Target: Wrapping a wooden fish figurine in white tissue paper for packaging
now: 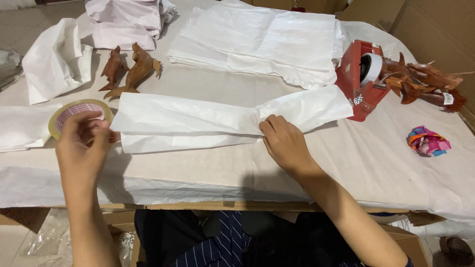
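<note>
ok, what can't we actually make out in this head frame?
- Contents of the folded white paper bundle: head view, the paper covers whatever is inside.
- Tape roll: lower half hidden behind the left hand; whether a tape end is lifted cannot be told.
- Right hand: fingertips rest on the paper fold; palm side hidden.
- Wooden carvings beside the red tape dispenser: overlapping, count unclear.

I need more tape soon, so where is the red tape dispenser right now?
In the head view, the red tape dispenser stands at the right of the table, touching the wrapped white paper bundle and beside the wooden carvings.
</note>
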